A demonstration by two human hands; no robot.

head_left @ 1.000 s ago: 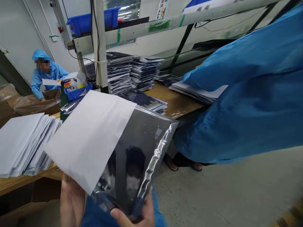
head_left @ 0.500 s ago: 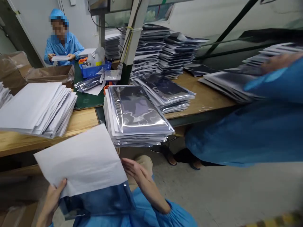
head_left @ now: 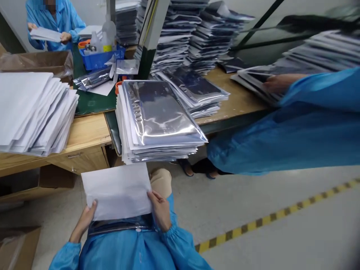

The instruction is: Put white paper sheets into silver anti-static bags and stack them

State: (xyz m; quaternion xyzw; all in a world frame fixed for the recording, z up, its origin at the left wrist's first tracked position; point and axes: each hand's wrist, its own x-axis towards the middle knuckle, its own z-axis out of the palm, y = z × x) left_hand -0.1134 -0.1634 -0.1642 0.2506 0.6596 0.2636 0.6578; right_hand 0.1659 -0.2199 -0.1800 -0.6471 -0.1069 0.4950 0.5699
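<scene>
A white envelope [head_left: 118,191] lies across my lap over a shiny silver bag [head_left: 118,226], whose edge shows below it. My left hand [head_left: 84,221] grips the envelope's lower left corner with the thumb on top. My right hand [head_left: 159,210] holds its right edge, fingers curled round it. Just ahead, a tall stack of silver bags [head_left: 157,120] sits on the wooden bench [head_left: 87,131].
A pile of white envelopes [head_left: 30,108] lies on the bench at left. A co-worker's blue sleeve [head_left: 295,123] reaches across at right to more bag stacks [head_left: 298,63]. Another person in blue [head_left: 53,22] works at the far left behind a blue tray [head_left: 101,58]. Yellow-black floor tape [head_left: 281,217] runs at right.
The envelope and bag have come down from in front of me to my lap. My right hand, open beside the envelope half a second ago, now grips its right edge. My view tilted down.
</scene>
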